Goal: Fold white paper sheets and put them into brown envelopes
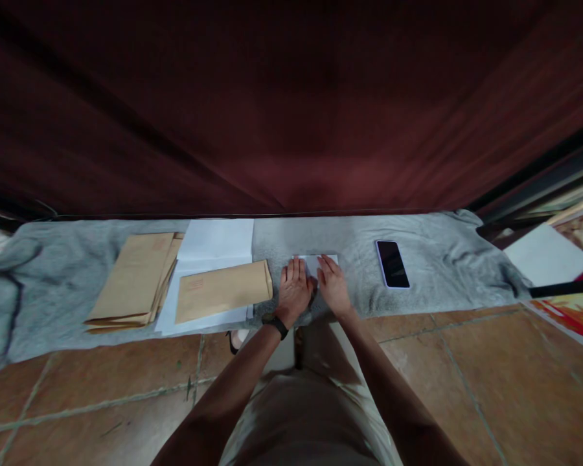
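A small folded sheet of white paper (311, 263) lies flat on the grey cloth, partly covered by both hands. My left hand (294, 288) rests on its left part, fingers stretched out, a dark watch on the wrist. On its right part lies my right hand (332, 283), fingers stretched out and pointing forward. Left of the hands, a brown paper envelope (221, 291) sits on a stack of white paper sheets (216, 239). Farther left is a pile of brown envelopes (131, 275).
The grey cloth (437, 259) covers a long narrow surface. A phone (392, 264) with a dark screen lies on it to the right. Behind it hangs a dark red curtain (291, 129). A white sheet and colourful printed material (571, 317) are at the far right. Below is a tiled floor (466, 362).
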Demonstrator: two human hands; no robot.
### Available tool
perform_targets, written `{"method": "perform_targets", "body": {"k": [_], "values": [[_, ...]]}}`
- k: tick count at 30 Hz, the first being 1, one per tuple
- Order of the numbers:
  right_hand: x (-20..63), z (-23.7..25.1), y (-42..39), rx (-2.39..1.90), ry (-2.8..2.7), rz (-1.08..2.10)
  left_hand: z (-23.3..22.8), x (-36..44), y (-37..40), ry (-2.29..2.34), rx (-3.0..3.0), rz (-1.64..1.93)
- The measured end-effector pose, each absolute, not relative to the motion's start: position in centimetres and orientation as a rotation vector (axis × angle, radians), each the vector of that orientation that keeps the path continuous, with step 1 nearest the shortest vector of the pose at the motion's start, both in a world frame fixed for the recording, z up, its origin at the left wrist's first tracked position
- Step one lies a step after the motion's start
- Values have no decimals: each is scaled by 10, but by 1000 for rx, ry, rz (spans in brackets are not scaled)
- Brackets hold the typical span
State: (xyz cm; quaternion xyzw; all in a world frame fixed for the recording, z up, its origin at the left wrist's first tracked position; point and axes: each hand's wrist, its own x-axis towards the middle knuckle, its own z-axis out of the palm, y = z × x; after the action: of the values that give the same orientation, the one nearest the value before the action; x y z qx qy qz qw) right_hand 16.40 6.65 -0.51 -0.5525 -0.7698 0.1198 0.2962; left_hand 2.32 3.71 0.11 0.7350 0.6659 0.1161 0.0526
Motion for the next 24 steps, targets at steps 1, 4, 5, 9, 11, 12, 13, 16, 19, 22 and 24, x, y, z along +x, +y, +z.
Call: {"method": "perform_targets", "body": {"k": [1,4,5,9,11,12,13,16,19,22,24], "values": [[158,-6,66,-1417,-2100,347,1,23,38,2023,2238,337],[145,-10,63,-1393,-2218,371,0,22,39,2009,2252,299],[143,-10,62,-1410,-2242,361,0,22,39,2005,2256,294],[146,-11,60,-1487,-2294,299,-2,22,39,2010,2263,319],[152,-11,60,-1524,-2289,264,-3,21,40,2024,2251,357],[156,-12,61,-1543,-2279,246,-3,21,40,2033,2241,379],[160,-13,60,-1559,-2266,227,-4,20,40,2041,2230,400],[172,-15,59,-1596,-2227,180,-5,18,39,2052,2215,443],[184,-18,57,-1641,-2198,159,-5,15,38,2051,2215,449],[193,-19,54,-1694,-2173,155,-4,13,37,2054,2205,444],[197,-18,53,-1705,-2162,162,-3,12,37,2045,2198,459]]}}
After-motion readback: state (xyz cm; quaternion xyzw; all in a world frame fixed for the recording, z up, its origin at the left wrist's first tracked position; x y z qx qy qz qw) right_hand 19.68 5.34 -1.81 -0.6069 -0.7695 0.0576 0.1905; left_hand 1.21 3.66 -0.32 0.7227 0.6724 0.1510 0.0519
